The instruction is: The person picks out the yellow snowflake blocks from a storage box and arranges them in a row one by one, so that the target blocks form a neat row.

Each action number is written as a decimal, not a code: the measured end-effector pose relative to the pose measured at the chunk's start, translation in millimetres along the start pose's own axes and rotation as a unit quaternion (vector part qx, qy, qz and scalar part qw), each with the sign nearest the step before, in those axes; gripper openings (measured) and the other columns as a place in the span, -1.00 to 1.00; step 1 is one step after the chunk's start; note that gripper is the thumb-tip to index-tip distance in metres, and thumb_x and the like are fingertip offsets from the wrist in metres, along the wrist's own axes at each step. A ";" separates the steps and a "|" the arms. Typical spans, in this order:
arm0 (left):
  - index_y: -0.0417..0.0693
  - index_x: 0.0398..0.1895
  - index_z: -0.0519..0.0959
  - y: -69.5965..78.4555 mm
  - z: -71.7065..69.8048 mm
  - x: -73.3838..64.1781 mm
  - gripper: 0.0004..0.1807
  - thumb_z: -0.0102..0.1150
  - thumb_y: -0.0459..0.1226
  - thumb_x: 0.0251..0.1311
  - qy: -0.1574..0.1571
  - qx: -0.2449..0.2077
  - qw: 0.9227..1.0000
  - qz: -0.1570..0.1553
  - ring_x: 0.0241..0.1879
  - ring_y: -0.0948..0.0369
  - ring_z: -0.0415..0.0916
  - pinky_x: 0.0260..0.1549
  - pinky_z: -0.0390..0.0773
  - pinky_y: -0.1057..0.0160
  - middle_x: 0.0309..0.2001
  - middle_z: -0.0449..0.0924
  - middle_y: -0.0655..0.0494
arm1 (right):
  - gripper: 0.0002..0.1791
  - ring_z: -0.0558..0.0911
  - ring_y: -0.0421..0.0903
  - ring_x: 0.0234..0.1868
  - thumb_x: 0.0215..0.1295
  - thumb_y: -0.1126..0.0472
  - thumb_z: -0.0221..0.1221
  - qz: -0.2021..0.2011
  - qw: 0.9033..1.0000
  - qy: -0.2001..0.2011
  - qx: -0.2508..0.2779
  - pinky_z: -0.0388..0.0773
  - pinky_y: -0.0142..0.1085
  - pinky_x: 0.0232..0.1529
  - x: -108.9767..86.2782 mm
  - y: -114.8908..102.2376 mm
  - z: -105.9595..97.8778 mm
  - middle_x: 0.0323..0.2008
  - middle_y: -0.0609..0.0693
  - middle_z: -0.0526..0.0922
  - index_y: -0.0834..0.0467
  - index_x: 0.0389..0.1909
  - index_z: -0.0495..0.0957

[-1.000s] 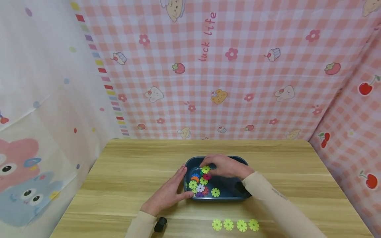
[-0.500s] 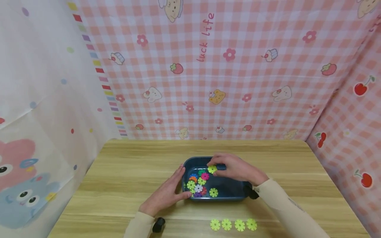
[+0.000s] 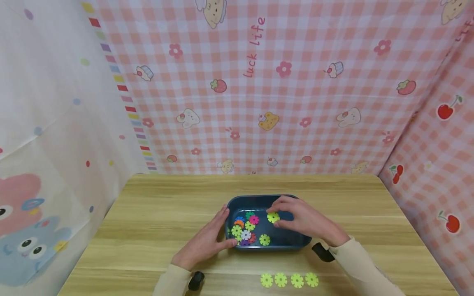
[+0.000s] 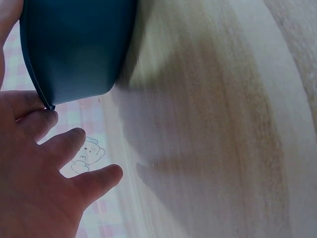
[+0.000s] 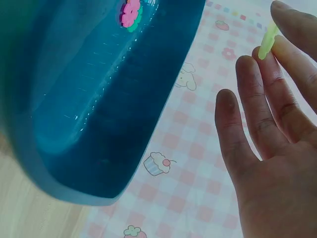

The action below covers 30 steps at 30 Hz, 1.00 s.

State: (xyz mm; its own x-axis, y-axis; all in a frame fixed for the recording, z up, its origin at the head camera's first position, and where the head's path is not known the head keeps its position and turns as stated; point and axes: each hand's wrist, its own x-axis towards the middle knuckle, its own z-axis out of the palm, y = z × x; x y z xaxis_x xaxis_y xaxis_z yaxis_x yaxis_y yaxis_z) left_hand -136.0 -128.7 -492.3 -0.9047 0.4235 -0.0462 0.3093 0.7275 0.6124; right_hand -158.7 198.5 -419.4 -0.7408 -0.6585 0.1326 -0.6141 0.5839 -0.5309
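A dark blue tray (image 3: 285,237) stands on the table in the head view. My left hand (image 3: 205,243) holds its left end, thumb at the near rim and fingers along the left side. In the left wrist view, fingertips (image 4: 47,117) lie at the tray's rim while other fingers spread free. Over the tray's right half, my right hand (image 3: 307,220) pinches a yellow-green notched plastic disc (image 3: 273,214) between thumb and fingers. The right wrist view shows this disc edge-on, its other fingers extended. Mixed-colour discs, among them a pink one (image 3: 254,220), lie in the tray's left half.
Several yellow-green discs (image 3: 280,276) form a row on the wooden table (image 3: 166,197), in front of the tray. One yellow-green disc (image 3: 264,237) lies apart near the tray's front wall. A checked pink cloth (image 3: 237,102) hangs behind the table.
My right hand has moved rightward across the tray with the yellow-green disc, away from the pile of discs. My left hand keeps its place at the tray's left end.
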 end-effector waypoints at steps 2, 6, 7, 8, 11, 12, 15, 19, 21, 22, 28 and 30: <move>-0.03 0.70 -0.05 0.1 0.2 -0.3 0.08 0.27 0.20 0.33 0.000 0.002 1.000 -0.002 0.62 -0.07 -0.08 0.52 0.11 -0.17 0.69 -0.21 0.04 | -0.62 0.62 0.00 0.08 0.42 -0.04 0.32 -0.001 1.000 0.007 0.002 0.66 -0.03 0.07 -4.9 0.2 0.0 0.08 -0.14 0.60 -0.01 0.18 0.69; -0.02 0.70 -0.05 0.7 -0.3 -1.0 0.08 0.27 0.19 0.33 -0.001 0.001 1.000 -0.002 0.61 -0.07 -0.07 0.52 0.11 -0.17 0.69 -0.21 0.04 | -0.63 0.62 0.00 0.07 0.42 -0.04 0.31 0.002 1.000 0.016 0.011 0.67 -0.02 0.06 -15.4 0.6 -0.2 0.07 -0.15 0.60 -0.01 0.16 0.69; -0.03 0.70 -0.05 0.8 -0.5 -1.2 0.08 0.27 0.19 0.33 -0.001 0.000 1.000 -0.002 0.61 -0.07 -0.07 0.52 0.11 -0.17 0.69 -0.21 0.03 | -0.63 0.61 0.00 0.07 0.42 -0.04 0.31 0.005 1.000 0.018 0.013 0.67 -0.02 0.06 -18.2 1.0 -0.1 0.07 -0.15 0.60 -0.01 0.16 0.69; -0.03 0.70 -0.05 1.1 -0.8 -1.3 0.07 0.27 0.19 0.33 -0.002 -0.001 1.000 -0.001 0.61 -0.08 -0.07 0.52 0.11 -0.17 0.69 -0.21 0.02 | -0.63 0.61 0.00 0.06 0.42 -0.04 0.31 0.007 1.000 0.020 0.015 0.67 -0.02 0.06 -21.0 1.5 0.1 0.07 -0.15 0.60 -0.02 0.16 0.69; -0.04 0.70 -0.05 1.8 -1.6 -1.7 0.07 0.27 0.18 0.34 -0.003 -0.004 1.000 -0.002 0.61 -0.08 -0.07 0.52 0.11 -0.17 0.69 -0.20 0.00 | -0.63 0.61 -0.03 0.06 0.43 -0.04 0.31 0.014 0.999 0.027 0.016 0.67 -0.02 0.04 -29.1 3.4 1.2 0.07 -0.16 0.60 -0.03 0.17 0.69; -0.04 0.70 -0.05 1.9 -1.8 -1.7 0.07 0.27 0.18 0.34 -0.004 -0.004 1.000 -0.003 0.61 -0.08 -0.08 0.52 0.10 -0.17 0.69 -0.21 0.00 | -0.63 0.61 -0.05 0.06 0.42 -0.03 0.31 0.015 0.999 0.029 0.016 0.67 -0.03 0.03 -31.7 4.0 1.7 0.07 -0.16 0.60 -0.03 0.17 0.69; -0.03 0.70 -0.05 1.8 -1.7 -1.5 0.07 0.26 0.19 0.34 -0.005 -0.002 1.000 -0.003 0.61 -0.07 -0.08 0.52 0.11 -0.16 0.69 -0.20 0.00 | -0.65 0.61 -0.08 0.06 0.41 0.00 0.33 0.016 0.999 0.038 0.019 0.68 -0.01 0.02 -39.0 5.5 3.0 0.06 -0.16 0.61 -0.03 0.15 0.70; -0.04 0.70 -0.05 1.4 -1.3 -0.9 0.07 0.26 0.20 0.33 -0.007 -0.002 1.000 -0.004 0.62 -0.07 -0.08 0.52 0.12 -0.16 0.69 -0.20 -0.01 | -0.67 0.61 -0.08 0.07 0.38 0.07 0.37 0.022 0.998 0.049 0.019 0.68 -0.02 0.04 -48.2 6.2 3.9 0.06 -0.17 0.62 -0.03 0.13 0.70; -0.04 0.70 -0.05 1.1 -1.1 -0.7 0.08 0.26 0.20 0.33 -0.008 -0.001 1.000 -0.004 0.62 -0.07 -0.08 0.52 0.12 -0.16 0.69 -0.20 -0.01 | -0.66 0.61 -0.09 0.08 0.37 0.08 0.38 0.028 0.998 0.053 0.017 0.68 -0.05 0.05 -52.8 6.5 4.2 0.06 -0.18 0.62 -0.04 0.13 0.70; -0.04 0.70 -0.05 1.0 -1.0 -0.6 0.08 0.26 0.20 0.33 -0.008 -0.001 1.000 -0.004 0.62 -0.07 -0.08 0.52 0.12 -0.16 0.69 -0.20 -0.01 | -0.66 0.61 -0.09 0.08 0.36 0.09 0.38 0.032 0.998 0.054 0.016 0.68 -0.07 0.05 -55.3 6.4 4.3 0.06 -0.19 0.62 -0.05 0.13 0.70; -0.04 0.70 -0.05 0.4 -0.5 -0.5 0.07 0.26 0.19 0.34 -0.006 -0.002 1.000 -0.001 0.62 -0.06 -0.09 0.52 0.11 -0.16 0.69 -0.21 -0.01 | -0.65 0.61 -0.08 0.08 0.36 0.12 0.38 0.040 0.997 0.063 0.014 0.69 -0.09 0.02 -70.3 8.8 5.7 0.07 -0.18 0.62 -0.05 0.15 0.70; -0.04 0.70 -0.05 0.4 -0.6 -0.5 0.07 0.26 0.19 0.34 -0.006 -0.003 1.000 0.000 0.62 -0.07 -0.09 0.52 0.10 -0.16 0.69 -0.21 -0.01 | -0.65 0.62 -0.08 0.06 0.35 0.15 0.39 0.029 0.997 0.072 0.012 0.70 -0.09 0.00 -74.6 10.9 6.3 0.06 -0.17 0.62 -0.04 0.14 0.71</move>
State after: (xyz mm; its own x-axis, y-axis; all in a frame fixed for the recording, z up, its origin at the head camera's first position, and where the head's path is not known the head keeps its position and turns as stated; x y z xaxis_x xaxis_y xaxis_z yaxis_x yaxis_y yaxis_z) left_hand -135.6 -128.9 -491.6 -0.9015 0.4291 -0.0557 0.3067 0.7246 0.6172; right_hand -108.4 251.0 -440.3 -0.8071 -0.5479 0.2200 -0.5642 0.6060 -0.5608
